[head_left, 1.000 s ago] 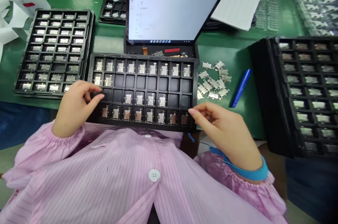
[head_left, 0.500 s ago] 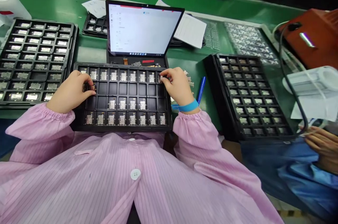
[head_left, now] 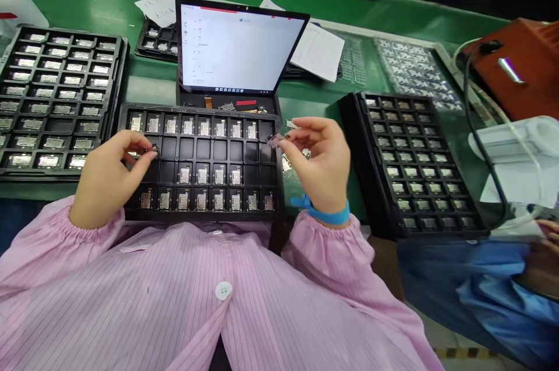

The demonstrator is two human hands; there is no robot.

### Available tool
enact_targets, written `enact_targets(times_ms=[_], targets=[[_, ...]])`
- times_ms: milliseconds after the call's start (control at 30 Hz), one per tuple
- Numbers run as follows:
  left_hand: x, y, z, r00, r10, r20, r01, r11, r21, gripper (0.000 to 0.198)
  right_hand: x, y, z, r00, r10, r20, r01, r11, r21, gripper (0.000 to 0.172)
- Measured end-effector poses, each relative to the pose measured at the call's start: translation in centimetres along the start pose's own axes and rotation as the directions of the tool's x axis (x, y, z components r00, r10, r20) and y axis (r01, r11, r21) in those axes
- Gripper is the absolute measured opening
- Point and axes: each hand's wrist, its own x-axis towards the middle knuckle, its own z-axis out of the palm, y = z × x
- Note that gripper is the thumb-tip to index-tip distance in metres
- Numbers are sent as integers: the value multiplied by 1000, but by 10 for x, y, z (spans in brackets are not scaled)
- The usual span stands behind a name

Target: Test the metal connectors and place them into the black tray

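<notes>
A black compartment tray (head_left: 201,215) lies in front of me, with small metal-shielded circuit boards (head_left: 188,126) in many of its pockets. Between the thumb and fingers of my right hand (head_left: 321,161), closed in a pinch, is a small circuit board (head_left: 274,140), tilted above the tray's right edge. Over the left side of the tray, my left hand (head_left: 111,176) pinches another small circuit board (head_left: 152,149), mostly covered by the fingertips. The top-right pocket holds nothing. Loose boards (head_left: 286,165) lie beside the tray, partly behind my right hand.
Full trays stand at the left (head_left: 61,94) and, stacked, at the right (head_left: 419,158). A laptop (head_left: 240,50) stands open behind my tray, with papers (head_left: 318,50) next to it. At the right are an orange box (head_left: 519,74), a cable (head_left: 469,97) and another person's sleeve (head_left: 502,301).
My right hand has lifted a board out of the top-right pocket and moved right and nearer to me. My left hand has shifted slightly, still pinching its board.
</notes>
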Motion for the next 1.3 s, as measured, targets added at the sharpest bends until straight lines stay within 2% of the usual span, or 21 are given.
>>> enact_targets(times_ms=[33, 67, 133, 200, 267, 367, 467, 633, 800, 1067, 1300], targets=[[-7, 10, 3, 1000, -19, 25, 23, 986, -166, 13, -9, -12, 0, 998, 33, 46, -37, 995, 88, 32], [-14, 21, 7, 995, -24, 99, 57, 936, -347, 16, -18, -24, 0, 988, 71, 135, -95, 979, 179, 34], [-25, 39, 17, 949, 20, 314, 182, 779, -601, 18, -33, -44, 5, 935, 122, 332, -232, 920, 317, 37], [-30, 51, 27, 887, 59, 458, 314, 648, -693, 17, -43, -55, 12, 882, 137, 450, -327, 866, 379, 39], [-31, 57, 33, 854, 70, 515, 385, 580, -718, 16, -50, -59, 18, 867, 135, 480, -351, 849, 395, 41], [-30, 57, 36, 838, 83, 539, 415, 544, -729, 21, -53, -59, 23, 865, 131, 484, -346, 854, 389, 42], [-30, 56, 34, 850, 72, 522, 410, 534, -740, 24, -55, -58, 23, 858, 163, 488, -396, 814, 424, 41], [-32, 58, 34, 872, 44, 488, 390, 540, -746, 24, -59, -58, 23, 836, 219, 503, -480, 736, 477, 18], [-32, 59, 35, 858, 47, 512, 414, 527, -742, 25, -61, -59, 24, 796, 240, 555, -537, 703, 467, 21], [-32, 57, 35, 841, 51, 539, 448, 494, -745, 17, -58, -59, 25, 785, 314, 534, -561, 725, 399, 23], [-31, 54, 37, 834, 74, 547, 463, 444, -767, 18, -57, -58, 26, 806, 315, 501, -527, 768, 364, 19]])
